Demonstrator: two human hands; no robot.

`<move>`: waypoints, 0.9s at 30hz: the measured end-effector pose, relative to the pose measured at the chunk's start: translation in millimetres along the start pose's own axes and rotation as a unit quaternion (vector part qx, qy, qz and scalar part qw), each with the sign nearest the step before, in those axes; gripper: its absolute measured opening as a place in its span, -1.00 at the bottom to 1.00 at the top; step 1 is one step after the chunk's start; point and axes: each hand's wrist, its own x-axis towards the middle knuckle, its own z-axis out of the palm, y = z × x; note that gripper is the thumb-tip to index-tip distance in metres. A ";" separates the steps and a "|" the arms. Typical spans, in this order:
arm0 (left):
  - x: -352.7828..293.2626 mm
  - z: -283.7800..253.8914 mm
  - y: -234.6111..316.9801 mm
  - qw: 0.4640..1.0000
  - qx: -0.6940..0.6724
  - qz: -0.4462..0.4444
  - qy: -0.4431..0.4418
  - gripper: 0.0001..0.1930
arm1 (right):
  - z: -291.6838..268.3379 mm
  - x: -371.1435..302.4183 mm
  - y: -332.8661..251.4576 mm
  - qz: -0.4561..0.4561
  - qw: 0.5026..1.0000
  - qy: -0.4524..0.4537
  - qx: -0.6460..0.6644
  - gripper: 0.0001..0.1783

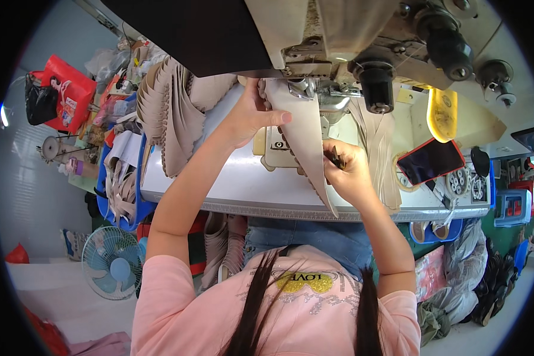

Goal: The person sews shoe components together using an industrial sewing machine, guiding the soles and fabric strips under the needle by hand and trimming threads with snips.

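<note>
Pink, soft-looking cloth is making up the shirt (320, 323) nearest the camera, with creased denim showing on the jeans (305, 237) just beyond. Next, the smooth, glossy surface (225, 187) is running across, edged by a ruled strip. The piece (296, 133) — beige, leather-like, a long triangle — is lying over it, its tip pointing toward the person and its broad end sitting at the metal foot (302, 89). Its left side is showing small scallops, its right side a plainer line.

The right hand (349, 169) is holding a small dark tool (336, 157), fingers clamped on it, right beside the plain edge. If the wrist were tipping inward, the tool could probably be scratching or nicking the hide.

The left hand (249, 118) is resting by the scalloped side, thumb spread apart from the forefinger and lying over the piece; whether it is pressing, I cannot tell. A loose hold could be letting the piece swivel and skew, and the forefinger is sitting near enough to the foot to risk a pinch.

Farther out, a fanned, ruffled stack (169, 118) is lying to the left and limp strips (380, 160) are hanging to the right — a sideways pull could be snagging those. Past them, a flat, red-rimmed phone (431, 163) is lying.
</note>
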 end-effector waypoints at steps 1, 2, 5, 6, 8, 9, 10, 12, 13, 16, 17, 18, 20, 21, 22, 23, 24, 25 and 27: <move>2.6 -1.0 -0.6 1.000 -0.001 -0.001 -0.001 -0.02 | -1.1 0.5 -1.0 0.000 1.000 -0.001 -0.007 -0.88; 4.8 -3.0 -1.0 1.000 0.004 -0.012 0.005 -0.04 | -1.8 0.9 -1.2 0.001 1.000 -0.001 -0.006 -0.88; 12.6 -9.2 -2.9 1.000 0.005 -0.025 0.014 -0.11 | -2.2 0.3 -5.6 0.017 1.000 -0.013 -0.014 -0.92; 15.3 -11.2 -3.3 1.000 0.001 -0.026 0.016 -0.16 | -1.1 -0.8 -11.6 0.047 0.999 -0.015 0.017 -0.94; 19.8 -15.1 -1.8 0.999 0.009 -0.035 0.019 -0.19 | 1.2 -3.0 -14.9 0.077 0.996 -0.017 0.047 -0.95; 22.2 -17.2 -1.3 0.999 0.019 -0.044 0.021 -0.23 | 1.9 -4.0 -15.0 0.079 0.995 -0.010 0.060 -0.94; 24.2 -20.7 -3.0 0.999 0.017 -0.044 0.021 -0.23 | 2.4 -4.6 -15.1 0.081 0.994 -0.004 0.074 -0.91; 27.2 -26.4 -6.4 0.997 0.043 -0.028 0.057 -0.35 | 3.2 -4.9 -15.7 0.087 0.993 -0.002 0.080 -0.90; 29.9 -28.2 -6.0 0.997 0.042 -0.027 0.057 -0.35 | 3.8 -4.9 -16.1 0.092 0.992 0.001 0.087 -0.90; 34.2 -21.4 6.6 0.991 0.076 -0.080 0.082 -0.52 | 4.9 -2.6 -15.8 0.077 0.994 0.023 0.076 -0.88; 35.2 -17.2 10.0 0.993 0.084 -0.032 0.079 -0.61 | 4.6 -1.2 -15.9 0.078 0.994 0.022 0.074 -0.88; 35.8 -15.3 11.2 0.993 0.092 0.016 0.076 -0.71 | 4.1 0.7 -15.9 0.075 0.996 0.023 0.048 -0.87; 42.8 -27.2 8.5 0.991 0.104 -0.015 0.087 -0.72 | 3.8 5.2 -16.8 0.072 0.997 0.023 0.020 -0.87; 46.5 -31.6 7.5 0.987 0.118 -0.048 0.097 -0.74 | 4.9 8.0 -17.9 0.068 0.997 0.031 0.025 -0.87; 49.8 -33.2 5.0 0.987 0.116 -0.047 0.096 -0.74 | 4.9 10.7 -18.8 0.064 0.997 0.039 0.029 -0.87; 52.7 -30.5 5.4 0.982 0.119 -0.052 0.139 -0.74 | 3.5 13.5 -18.4 0.062 0.997 0.032 0.037 -0.86; 55.5 -28.9 5.4 0.974 0.121 -0.057 0.182 -0.74 | 3.2 15.9 -18.7 0.062 0.997 0.034 0.035 -0.86; 58.3 -30.4 5.1 0.975 0.119 -0.057 0.180 -0.74 | 4.0 18.3 -19.1 0.055 0.996 0.047 0.043 -0.86; 60.9 -35.8 7.5 0.980 0.144 -0.023 0.138 -0.76 | 4.6 22.8 -22.2 0.045 0.996 0.059 0.050 -0.85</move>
